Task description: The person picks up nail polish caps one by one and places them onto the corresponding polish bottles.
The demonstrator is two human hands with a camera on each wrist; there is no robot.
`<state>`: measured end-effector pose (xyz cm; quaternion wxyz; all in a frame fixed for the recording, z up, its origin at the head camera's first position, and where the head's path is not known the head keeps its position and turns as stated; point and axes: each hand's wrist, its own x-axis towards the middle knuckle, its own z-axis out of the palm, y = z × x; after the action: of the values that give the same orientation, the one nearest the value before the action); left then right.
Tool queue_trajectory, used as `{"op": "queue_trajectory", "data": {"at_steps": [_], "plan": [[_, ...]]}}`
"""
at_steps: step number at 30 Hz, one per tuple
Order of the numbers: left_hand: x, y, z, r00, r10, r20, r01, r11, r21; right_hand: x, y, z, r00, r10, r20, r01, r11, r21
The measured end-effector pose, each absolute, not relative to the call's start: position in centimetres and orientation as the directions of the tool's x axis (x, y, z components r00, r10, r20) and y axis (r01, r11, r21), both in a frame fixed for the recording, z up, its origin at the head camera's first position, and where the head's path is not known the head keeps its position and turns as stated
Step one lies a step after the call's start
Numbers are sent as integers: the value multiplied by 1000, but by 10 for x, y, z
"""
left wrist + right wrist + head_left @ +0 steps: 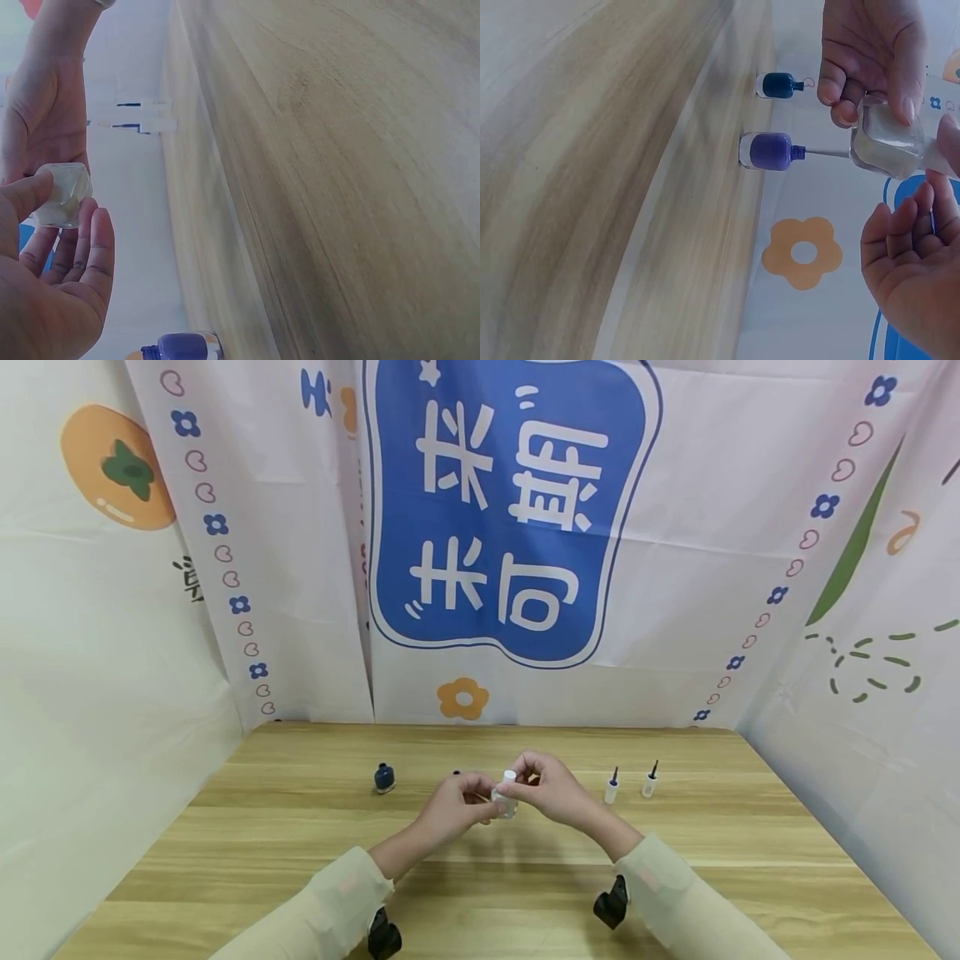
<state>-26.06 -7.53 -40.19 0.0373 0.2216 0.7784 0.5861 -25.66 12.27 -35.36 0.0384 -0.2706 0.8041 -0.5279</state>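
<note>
A clear, squarish bottle of whitish polish (507,807) with a white cap (510,775) is held upright over the table between both hands. My left hand (452,808) pinches the glass body (67,196) between thumb and fingers. With thumb and fingertips, my right hand (553,789) grips the cap. In the right wrist view the bottle (885,139) shows large, with the left hand (881,49) on its body and the right hand (922,259) at its cap end.
An uncapped dark blue bottle (384,778) stands on the table (300,835) at left. A purple bottle (770,151), also uncapped, stands behind my left hand. Two white caps, one (611,790) and another (648,785), stand brush-up at right.
</note>
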Motion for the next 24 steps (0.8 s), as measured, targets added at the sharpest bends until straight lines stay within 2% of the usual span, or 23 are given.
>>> {"op": "queue_trajectory", "data": {"at_steps": [7,15,24], "plan": [[-262,-76,-402,-896,395,203,295,189,936,-260,129,-355,-810,-532,249,-431,251,-867],[-262,-76,-402,-896,395,203,299,198,934,-282,135,-377,-760,-593,266,-476,231,-849],[-261,-76,-402,-894,397,208,300,185,936,-262,129,-356,-791,-553,262,-465,264,-845]]}}
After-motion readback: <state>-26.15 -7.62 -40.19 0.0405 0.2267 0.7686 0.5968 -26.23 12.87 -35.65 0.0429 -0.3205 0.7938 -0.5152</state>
